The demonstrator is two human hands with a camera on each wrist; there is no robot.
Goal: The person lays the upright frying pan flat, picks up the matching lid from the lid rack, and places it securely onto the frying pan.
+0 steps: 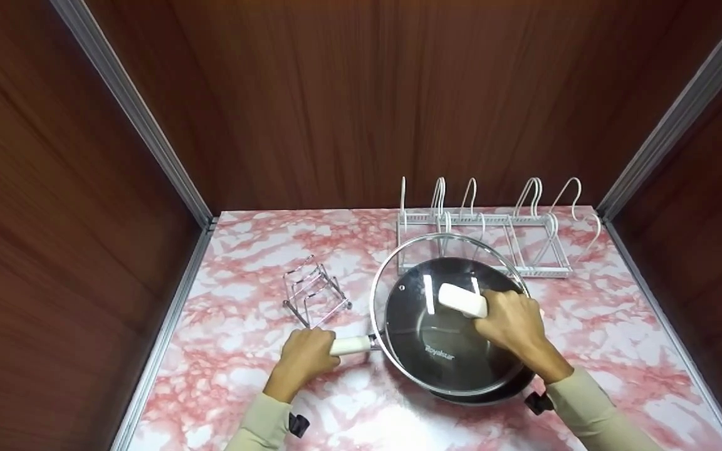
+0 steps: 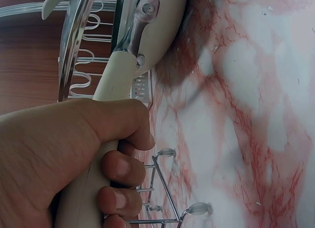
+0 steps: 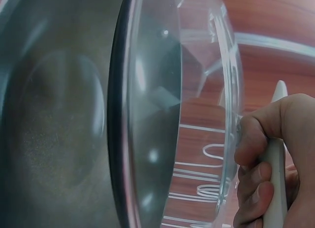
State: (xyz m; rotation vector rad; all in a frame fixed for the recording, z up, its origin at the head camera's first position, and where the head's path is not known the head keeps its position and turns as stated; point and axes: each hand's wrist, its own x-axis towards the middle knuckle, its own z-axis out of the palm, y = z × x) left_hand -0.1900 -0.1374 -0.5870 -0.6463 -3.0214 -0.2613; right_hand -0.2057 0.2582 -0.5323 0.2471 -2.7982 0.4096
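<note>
My left hand (image 1: 306, 357) grips the pale handle (image 2: 114, 78) of a dark-lined frying pan (image 1: 492, 396), fingers wrapped round it in the left wrist view. My right hand (image 1: 511, 319) holds the white knob handle (image 1: 461, 299) of a clear glass lid (image 1: 420, 376) with a metal rim. In the right wrist view the lid (image 3: 206, 85) is raised off the pan, whose inside (image 3: 59, 139) shows beside it. From the head view the lid covers most of the pan, shifted toward the far left. Whether the pan touches the table cannot be told.
Behind the pan stands a white wire rack (image 1: 486, 271) with upright curved loops. A small chrome wire rack (image 1: 317, 291) sits left, just beyond my left hand. Wood-coloured panels (image 1: 361, 113) enclose the back and sides of the marble-patterned table (image 1: 235, 351).
</note>
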